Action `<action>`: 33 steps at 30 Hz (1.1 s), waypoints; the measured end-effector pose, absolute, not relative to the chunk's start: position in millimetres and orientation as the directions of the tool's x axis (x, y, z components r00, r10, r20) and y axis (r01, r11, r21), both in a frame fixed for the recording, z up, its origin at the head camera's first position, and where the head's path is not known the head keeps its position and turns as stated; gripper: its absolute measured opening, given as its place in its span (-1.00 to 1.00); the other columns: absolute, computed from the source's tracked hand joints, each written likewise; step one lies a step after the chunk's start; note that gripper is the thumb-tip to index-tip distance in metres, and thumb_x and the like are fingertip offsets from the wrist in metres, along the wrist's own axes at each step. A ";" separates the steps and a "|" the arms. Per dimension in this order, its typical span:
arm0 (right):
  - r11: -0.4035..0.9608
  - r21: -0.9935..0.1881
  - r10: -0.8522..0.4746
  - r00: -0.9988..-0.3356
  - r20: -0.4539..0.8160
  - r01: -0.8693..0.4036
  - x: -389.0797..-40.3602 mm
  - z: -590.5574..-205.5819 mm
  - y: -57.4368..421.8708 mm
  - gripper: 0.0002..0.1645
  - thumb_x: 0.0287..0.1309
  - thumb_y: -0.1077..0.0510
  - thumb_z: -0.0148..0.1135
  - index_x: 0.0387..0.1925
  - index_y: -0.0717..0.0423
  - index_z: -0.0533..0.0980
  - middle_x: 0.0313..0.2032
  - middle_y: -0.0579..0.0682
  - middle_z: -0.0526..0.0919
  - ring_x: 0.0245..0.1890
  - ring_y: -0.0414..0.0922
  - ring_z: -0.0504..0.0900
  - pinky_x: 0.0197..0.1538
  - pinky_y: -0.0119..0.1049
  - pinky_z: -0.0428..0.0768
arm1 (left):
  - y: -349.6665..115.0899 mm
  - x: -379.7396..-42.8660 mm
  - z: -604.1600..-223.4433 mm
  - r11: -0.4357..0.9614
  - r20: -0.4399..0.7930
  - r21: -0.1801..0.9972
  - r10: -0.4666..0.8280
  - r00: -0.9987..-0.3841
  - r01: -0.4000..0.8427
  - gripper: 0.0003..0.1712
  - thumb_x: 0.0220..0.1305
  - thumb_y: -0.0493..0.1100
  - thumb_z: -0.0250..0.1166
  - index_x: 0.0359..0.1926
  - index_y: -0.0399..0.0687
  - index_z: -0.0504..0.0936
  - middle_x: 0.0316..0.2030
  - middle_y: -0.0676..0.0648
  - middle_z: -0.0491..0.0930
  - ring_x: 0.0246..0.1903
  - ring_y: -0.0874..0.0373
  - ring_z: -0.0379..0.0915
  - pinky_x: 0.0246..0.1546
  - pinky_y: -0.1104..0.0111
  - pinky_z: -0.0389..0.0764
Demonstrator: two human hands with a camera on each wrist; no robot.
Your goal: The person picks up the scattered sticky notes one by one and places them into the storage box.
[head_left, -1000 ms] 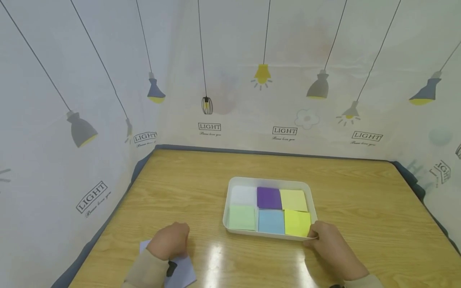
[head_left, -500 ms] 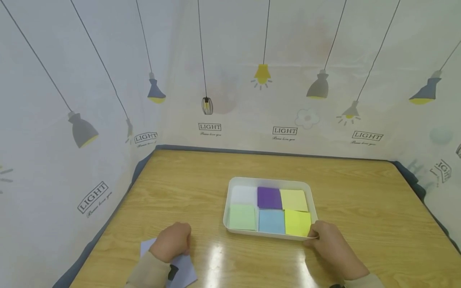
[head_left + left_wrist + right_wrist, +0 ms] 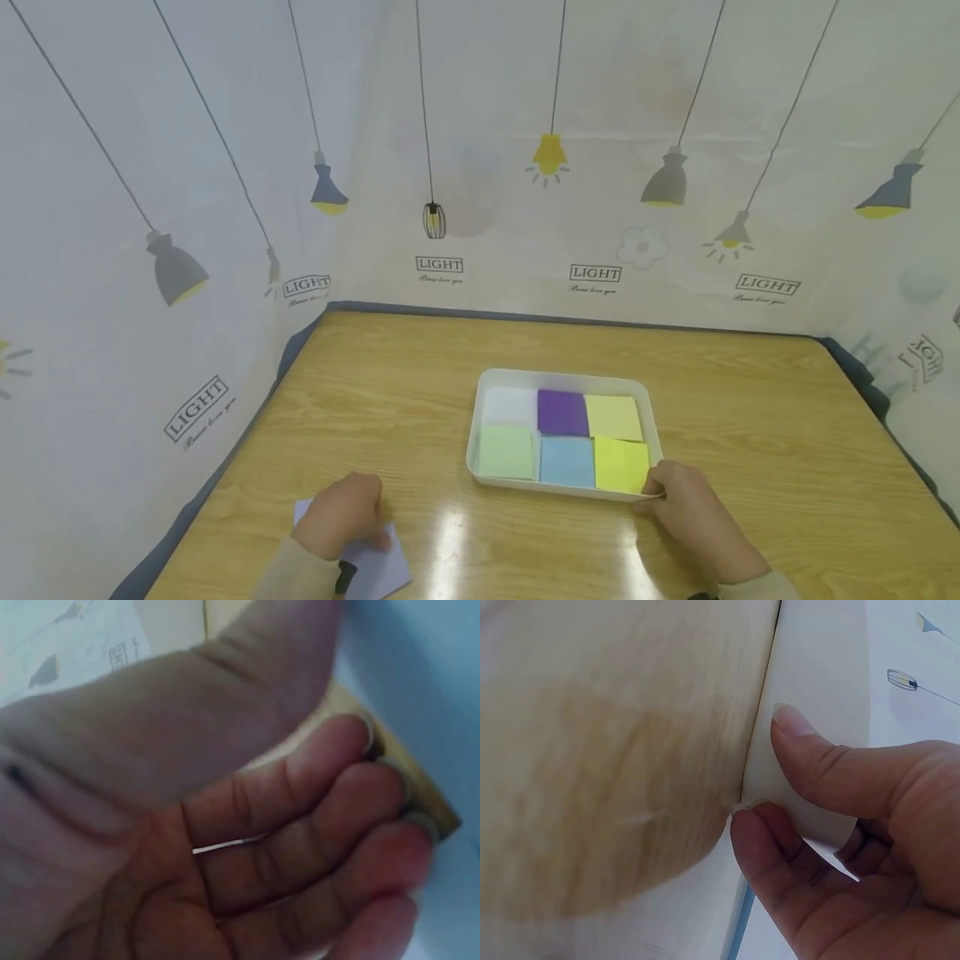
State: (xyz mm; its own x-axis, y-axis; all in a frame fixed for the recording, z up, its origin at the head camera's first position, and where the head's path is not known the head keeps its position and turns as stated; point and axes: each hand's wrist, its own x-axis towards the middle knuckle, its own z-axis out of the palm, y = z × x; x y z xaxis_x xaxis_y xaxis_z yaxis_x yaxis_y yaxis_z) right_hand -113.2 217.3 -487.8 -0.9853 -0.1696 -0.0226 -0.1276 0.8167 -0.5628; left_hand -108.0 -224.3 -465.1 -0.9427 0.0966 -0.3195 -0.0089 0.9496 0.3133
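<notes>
My left hand [image 3: 341,515] is over a lilac paper square [image 3: 382,568] on the table, covering much of it. In the left wrist view its fingers [image 3: 300,847] are curled, with fingertips close to a pale blue surface [image 3: 420,682]. The thumb tip is out of view, so I cannot tell whether it pinches the paper. My right hand [image 3: 690,512] pinches the near right corner of a shallow white tray [image 3: 525,486], thumb and fingers about its rim. In the tray lie purple [image 3: 562,412], pale yellow [image 3: 613,417], pale green [image 3: 506,452], blue [image 3: 567,462] and bright yellow [image 3: 622,464] paper squares.
Bare tray floor shows at the far left [image 3: 510,407], beside the purple square. Under everything is a wood-grain table [image 3: 420,358]. Pale curtains [image 3: 495,192] printed with lamps stand round its back and sides.
The left hand has shifted slightly left and nearer, and its thumb now shows on the lilac paper. That paper stays nearly in place. Right hand and tray look the same.
</notes>
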 end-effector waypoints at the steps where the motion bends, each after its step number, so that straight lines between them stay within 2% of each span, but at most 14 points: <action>1: 0.818 -0.562 -0.169 -0.985 -0.026 -0.126 -113.2 -487.8 217.4 -0.77 -0.07 0.24 0.55 -0.54 0.11 0.57 -0.49 -0.10 0.59 -0.44 -0.21 0.51 -0.39 -0.41 0.52 | -223.6 -106.3 -463.8 0.955 -0.334 0.298 0.094 -0.938 -0.010 -0.49 -0.30 -0.16 0.70 -0.52 -0.10 0.46 -0.56 0.01 0.49 -0.53 0.11 0.41 -0.50 0.25 0.46; 6: 0.827 -0.548 -0.163 -0.986 -0.026 -0.122 -114.7 -486.9 217.7 -0.78 -0.05 0.25 0.54 -0.55 0.11 0.58 -0.50 -0.10 0.59 -0.44 -0.21 0.52 -0.39 -0.40 0.52 | -219.5 -102.1 -459.1 0.964 -0.321 0.267 0.098 -0.942 0.010 -0.50 -0.35 -0.19 0.70 -0.51 -0.09 0.48 -0.56 0.02 0.51 -0.53 0.10 0.45 -0.46 0.20 0.53; 12: 0.832 -0.538 -0.172 -0.985 -0.024 -0.132 -115.5 -488.2 217.7 -0.78 -0.07 0.26 0.55 -0.55 0.11 0.59 -0.50 -0.10 0.58 -0.45 -0.22 0.52 -0.40 -0.41 0.52 | -218.8 -101.6 -459.0 0.969 -0.321 0.249 0.088 -0.943 0.006 -0.52 -0.36 -0.23 0.69 -0.52 -0.09 0.49 -0.57 0.02 0.52 -0.53 0.09 0.43 -0.49 0.21 0.49; 17: 0.827 -0.548 -0.169 -0.985 -0.033 -0.124 -114.3 -489.2 218.1 -0.78 -0.06 0.26 0.54 -0.54 0.11 0.57 -0.50 -0.10 0.58 -0.45 -0.22 0.51 -0.40 -0.42 0.52 | -221.9 -103.2 -461.4 0.959 -0.314 0.282 0.104 -0.944 0.012 -0.55 -0.33 -0.24 0.67 -0.55 -0.08 0.48 -0.57 0.03 0.50 -0.53 0.11 0.40 -0.49 0.26 0.46; 24: 0.821 -0.556 -0.173 -0.985 -0.024 -0.131 -113.8 -488.6 217.0 -0.78 -0.06 0.26 0.55 -0.55 0.11 0.58 -0.50 -0.11 0.59 -0.45 -0.22 0.50 -0.41 -0.42 0.51 | -226.3 -111.9 -463.0 0.930 -0.309 0.368 0.146 -0.940 0.023 -0.60 -0.21 -0.28 0.63 -0.56 -0.09 0.48 -0.56 0.01 0.49 -0.56 0.12 0.39 -0.54 0.32 0.44; 28: 0.821 -0.554 -0.171 -0.985 -0.015 -0.134 -113.4 -487.9 216.2 -0.77 -0.08 0.26 0.55 -0.55 0.11 0.57 -0.50 -0.10 0.59 -0.45 -0.22 0.50 -0.41 -0.41 0.51 | -225.5 -118.0 -459.8 0.888 -0.292 0.457 0.197 -0.936 0.044 -0.67 -0.10 -0.31 0.58 -0.48 -0.12 0.52 -0.49 -0.01 0.54 -0.52 0.12 0.40 -0.52 0.32 0.45; 33: 0.820 -0.552 -0.179 -0.984 0.000 -0.149 -112.3 -487.1 216.1 -0.77 -0.09 0.27 0.55 -0.56 0.10 0.58 -0.51 -0.11 0.59 -0.45 -0.22 0.52 -0.41 -0.41 0.52 | -217.2 -126.2 -448.9 0.857 -0.243 0.499 0.281 -0.928 0.129 -0.80 0.09 -0.36 0.47 -0.45 -0.09 0.58 -0.46 0.01 0.55 -0.46 0.14 0.41 -0.46 0.29 0.47</action>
State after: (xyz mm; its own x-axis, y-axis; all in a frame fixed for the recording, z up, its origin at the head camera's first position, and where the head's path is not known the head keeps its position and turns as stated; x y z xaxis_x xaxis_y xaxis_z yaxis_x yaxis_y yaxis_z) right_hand -112.3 216.1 -487.1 -0.9839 -0.1786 -0.0005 -0.1486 0.8203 -0.5524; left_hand -126.2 -217.2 -448.9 -0.9283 0.2814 -0.2431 0.1291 0.8570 0.4989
